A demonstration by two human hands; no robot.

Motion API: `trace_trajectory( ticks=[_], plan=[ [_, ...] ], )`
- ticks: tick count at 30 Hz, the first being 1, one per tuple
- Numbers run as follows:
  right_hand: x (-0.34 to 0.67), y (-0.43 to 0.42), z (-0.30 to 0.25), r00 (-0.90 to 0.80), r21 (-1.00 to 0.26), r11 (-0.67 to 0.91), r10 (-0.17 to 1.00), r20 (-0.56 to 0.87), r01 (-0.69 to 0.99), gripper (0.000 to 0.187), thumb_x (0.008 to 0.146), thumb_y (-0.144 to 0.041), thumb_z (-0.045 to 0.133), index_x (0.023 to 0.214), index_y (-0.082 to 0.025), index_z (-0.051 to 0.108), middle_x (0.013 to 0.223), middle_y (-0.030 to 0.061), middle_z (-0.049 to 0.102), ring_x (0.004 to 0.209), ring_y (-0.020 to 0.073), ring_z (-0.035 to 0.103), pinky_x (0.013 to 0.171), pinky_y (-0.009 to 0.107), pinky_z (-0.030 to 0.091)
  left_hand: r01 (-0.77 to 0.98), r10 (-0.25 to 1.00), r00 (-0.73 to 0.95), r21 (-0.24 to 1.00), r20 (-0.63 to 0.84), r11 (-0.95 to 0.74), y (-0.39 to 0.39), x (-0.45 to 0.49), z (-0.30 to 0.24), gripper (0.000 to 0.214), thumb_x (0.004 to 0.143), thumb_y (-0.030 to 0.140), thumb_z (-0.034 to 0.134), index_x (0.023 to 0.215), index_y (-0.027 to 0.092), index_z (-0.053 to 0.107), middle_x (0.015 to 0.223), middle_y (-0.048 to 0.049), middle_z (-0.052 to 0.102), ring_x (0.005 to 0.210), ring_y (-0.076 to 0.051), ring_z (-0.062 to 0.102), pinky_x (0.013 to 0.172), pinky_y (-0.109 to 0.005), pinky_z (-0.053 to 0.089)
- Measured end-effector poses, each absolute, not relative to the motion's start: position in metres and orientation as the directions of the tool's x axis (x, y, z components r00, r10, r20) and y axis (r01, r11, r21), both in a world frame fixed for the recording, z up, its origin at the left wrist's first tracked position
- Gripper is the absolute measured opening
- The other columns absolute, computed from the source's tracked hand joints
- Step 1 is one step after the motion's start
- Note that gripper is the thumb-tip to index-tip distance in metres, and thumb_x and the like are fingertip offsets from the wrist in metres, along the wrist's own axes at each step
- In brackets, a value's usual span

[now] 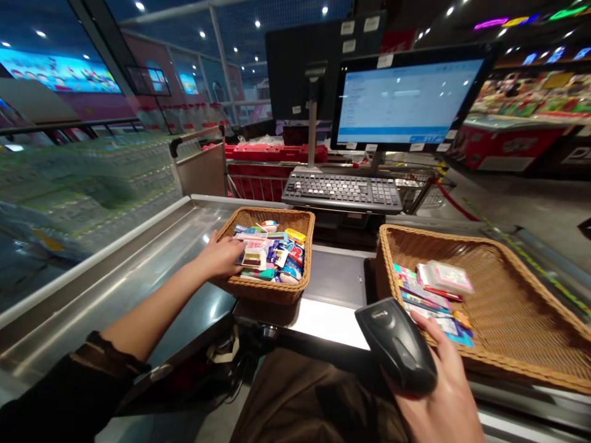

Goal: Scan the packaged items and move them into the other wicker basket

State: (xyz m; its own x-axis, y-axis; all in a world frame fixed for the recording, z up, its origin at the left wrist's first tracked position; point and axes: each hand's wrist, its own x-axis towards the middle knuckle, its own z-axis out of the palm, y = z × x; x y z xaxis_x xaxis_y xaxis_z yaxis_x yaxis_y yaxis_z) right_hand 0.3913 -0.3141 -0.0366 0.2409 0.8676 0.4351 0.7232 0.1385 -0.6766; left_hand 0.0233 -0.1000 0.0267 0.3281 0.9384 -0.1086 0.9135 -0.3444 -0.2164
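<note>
My left hand (pixel 225 255) reaches over the left rim of a small wicker basket (pixel 308 246). Its fingers are stretched out onto the goods inside, thumb apart, with no item visibly gripped; the fingertips are partly hidden. Small packets fill this basket, among them a pale pink-and-white packet (pixel 255 253), a yellow box (pixel 295 235) and a rounded blue-and-white item (pixel 290 272). Low at the right, my right hand (pixel 446 384) is wrapped round a black handheld barcode scanner (pixel 397 347), whose head points up and left, over the counter.
A larger wicker basket (pixel 521 301) on the right holds a clear plastic case (pixel 446 277) and several flat colourful packets. Behind stand a keyboard (pixel 341 189) and a lit monitor (pixel 406 101). A metal counter (pixel 184 246) with a raised edge extends left; wrapped bottles are stacked beyond.
</note>
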Motion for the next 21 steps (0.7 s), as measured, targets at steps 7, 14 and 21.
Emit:
trace_trajectory(
  ticks=[7, 14, 21],
  plan=[
    [0.389, -0.312, -0.038, 0.211, -0.668, 0.152, 0.878, 0.43, 0.728, 0.034, 0.09, -0.031, 0.054, 0.122, -0.02, 0.06, 0.148, 0.0148, 0.044, 0.145, 0.0376, 0.038, 0.118, 0.056, 0.032, 0.91, 0.901, 0.407, -0.153, 0.15, -0.386, -0.098, 0.021, 0.012, 0.041, 0.084, 0.032, 0.057, 0.123, 0.019, 0.063, 0.125, -0.0154, 0.065, 0.123, -0.036, 0.056, 0.114, -0.074, 0.022],
    [0.385, -0.302, -0.03, 0.18, -0.648, 0.197, 0.866, 0.467, 0.736, 0.036, 0.088, -0.024, 0.056, 0.123, -0.02, 0.059, 0.146, 0.0153, 0.045, 0.141, 0.035, 0.042, 0.117, 0.056, 0.034, 0.827, 0.764, 0.548, -0.081, 0.342, -0.557, -0.095, 0.051, 0.015, 0.043, 0.09, 0.029, 0.055, 0.132, 0.021, 0.057, 0.12, -0.0122, 0.06, 0.116, -0.031, 0.058, 0.114, -0.074, 0.021],
    [0.377, -0.286, -0.025, 0.068, -0.583, 0.262, 0.873, 0.483, 0.769, 0.03, 0.086, -0.023, 0.06, 0.116, -0.023, 0.06, 0.148, 0.014, 0.043, 0.143, 0.037, 0.04, 0.11, 0.06, 0.043, 0.709, 0.64, 0.632, 0.008, 0.437, -0.705, -0.093, 0.079, 0.008, 0.05, 0.086, 0.018, 0.058, 0.135, 0.016, 0.051, 0.122, -0.0146, 0.054, 0.119, -0.03, 0.053, 0.111, -0.058, 0.041]
  ],
)
